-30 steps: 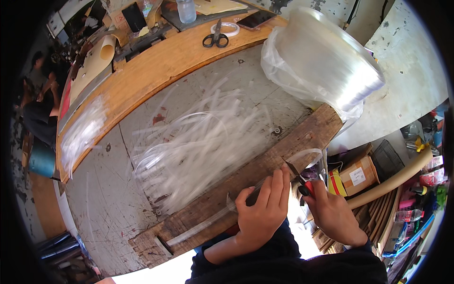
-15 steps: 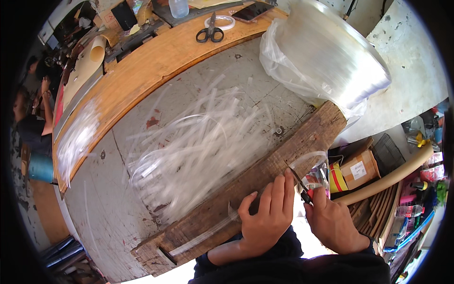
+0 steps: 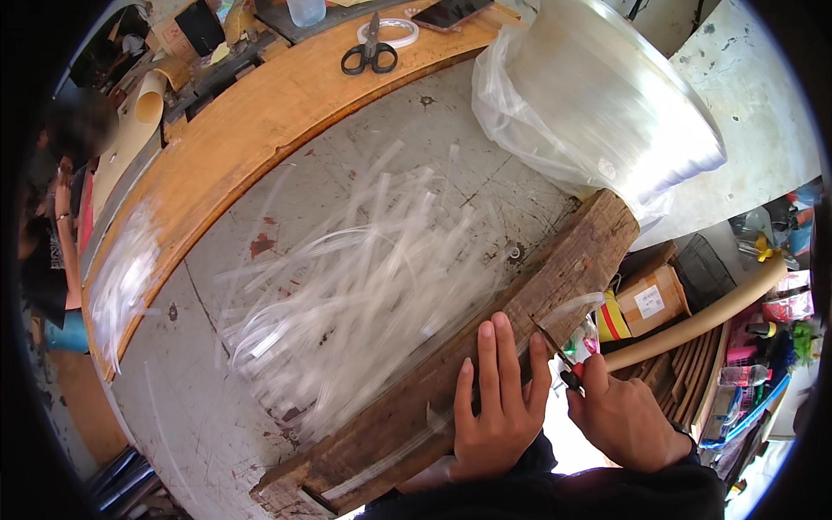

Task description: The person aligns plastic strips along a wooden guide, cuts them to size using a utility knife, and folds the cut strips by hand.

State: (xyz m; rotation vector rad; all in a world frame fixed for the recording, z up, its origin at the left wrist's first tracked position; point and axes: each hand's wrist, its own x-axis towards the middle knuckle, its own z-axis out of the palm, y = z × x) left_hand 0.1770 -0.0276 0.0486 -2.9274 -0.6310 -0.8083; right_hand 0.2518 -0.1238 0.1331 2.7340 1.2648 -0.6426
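At a scratched, paint-flecked grey desk [image 3: 355, 130], over a long, rough brown wooden plank [image 3: 594, 238], with a loose heap of clear plastic strips [image 3: 364, 286] on its far side and a huge translucent plastic roll [image 3: 620, 104] past its upper-right end. Newly straightened over the last second: the fingers of a bare left hand [image 3: 496, 425], now flat on the plank, the outer two parted from a close middle pair, instead of curled as before. Just right of them, a flat clear plastic strip [image 3: 574, 306] on the plank, curving out past the near edge. Clamped, as earlier, in the fingers of a bare right hand [image 3: 628, 416] off the plank's near edge: a dark-bladed cutting tool with a red-and-black handle [image 3: 574, 376], blade over the plank. Apparently a change of hold, probably steadying the strip; impossible to tell whether cut through.
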